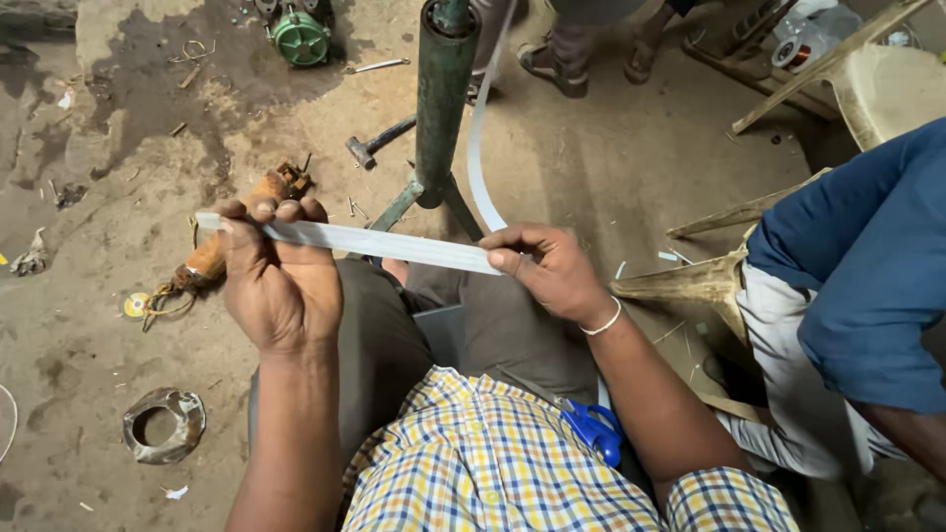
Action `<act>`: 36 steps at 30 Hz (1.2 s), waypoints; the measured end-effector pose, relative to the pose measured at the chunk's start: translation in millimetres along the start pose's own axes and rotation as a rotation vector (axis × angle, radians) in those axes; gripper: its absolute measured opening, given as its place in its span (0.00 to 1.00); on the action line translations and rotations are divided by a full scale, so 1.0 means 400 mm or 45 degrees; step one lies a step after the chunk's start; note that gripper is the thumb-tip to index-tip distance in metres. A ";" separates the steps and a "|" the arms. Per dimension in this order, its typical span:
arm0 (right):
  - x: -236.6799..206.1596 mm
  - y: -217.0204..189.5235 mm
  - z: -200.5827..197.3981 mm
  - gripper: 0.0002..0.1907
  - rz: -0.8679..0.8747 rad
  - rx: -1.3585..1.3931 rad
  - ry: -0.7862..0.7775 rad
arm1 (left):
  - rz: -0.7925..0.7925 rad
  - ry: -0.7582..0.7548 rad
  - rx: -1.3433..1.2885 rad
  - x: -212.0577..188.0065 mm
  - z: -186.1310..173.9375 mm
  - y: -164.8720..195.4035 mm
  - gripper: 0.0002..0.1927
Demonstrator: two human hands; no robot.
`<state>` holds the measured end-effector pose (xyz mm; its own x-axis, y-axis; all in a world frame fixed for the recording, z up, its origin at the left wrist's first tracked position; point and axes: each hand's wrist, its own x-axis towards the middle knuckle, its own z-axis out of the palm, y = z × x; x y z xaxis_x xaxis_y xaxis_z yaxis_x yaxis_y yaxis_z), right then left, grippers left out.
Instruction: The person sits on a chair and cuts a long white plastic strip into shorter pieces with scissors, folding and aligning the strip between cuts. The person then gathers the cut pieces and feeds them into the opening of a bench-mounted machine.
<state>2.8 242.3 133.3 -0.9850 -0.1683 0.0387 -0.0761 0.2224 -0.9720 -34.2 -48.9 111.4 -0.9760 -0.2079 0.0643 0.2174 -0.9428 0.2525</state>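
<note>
A long white strip (365, 240) stretches flat between a seated person's two hands above the knees, its far end curving up and away past a green metal post (443, 94). The left hand (279, 271) closes over one end of the strip, fingers curled on top; the right hand (552, 268) pinches the strip where it bends, thumb and fingers pressed against it. Blue-handled scissors (589, 426) lie in the lap, against the checked shirt (493, 463). On the dirt floor beyond the left hand rests a rusty orange tool (212, 258), and farther out a hammer (374, 144) and a green motor (300, 35). A ragged metal ring (163, 425) lies near the left elbow. To the right sits another person in a blue top (877, 256), beside a pale plastic chair (877, 84).
</note>
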 end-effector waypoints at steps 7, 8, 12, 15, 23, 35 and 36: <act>0.002 -0.008 -0.011 0.09 -0.025 0.031 -0.065 | 0.008 0.013 -0.036 0.004 -0.006 0.008 0.07; 0.001 -0.009 -0.013 0.10 -0.002 0.075 -0.095 | 0.011 0.025 -0.046 0.005 -0.005 0.011 0.07; -0.001 -0.007 -0.020 0.12 0.056 0.180 -0.144 | 0.022 -0.005 -0.003 0.004 -0.001 0.019 0.07; -0.001 -0.007 -0.021 0.12 0.089 0.229 -0.142 | 0.020 0.032 -0.004 0.007 0.000 0.020 0.07; 0.002 -0.014 -0.022 0.11 0.104 0.134 -0.067 | 0.029 0.045 -0.006 0.014 -0.004 0.028 0.07; 0.004 -0.013 -0.015 0.08 0.057 0.122 -0.017 | 0.030 -0.011 -0.069 0.005 -0.001 0.026 0.07; 0.003 -0.018 -0.014 0.08 0.040 0.132 -0.024 | 0.120 -0.018 0.098 0.002 0.009 0.025 0.10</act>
<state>1.1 245.9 141.7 -0.9835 -0.1807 0.0040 -0.0275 0.1276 -0.9914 -32.8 -57.7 117.7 -0.9511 -0.2905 0.1046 0.3087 -0.8965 0.3178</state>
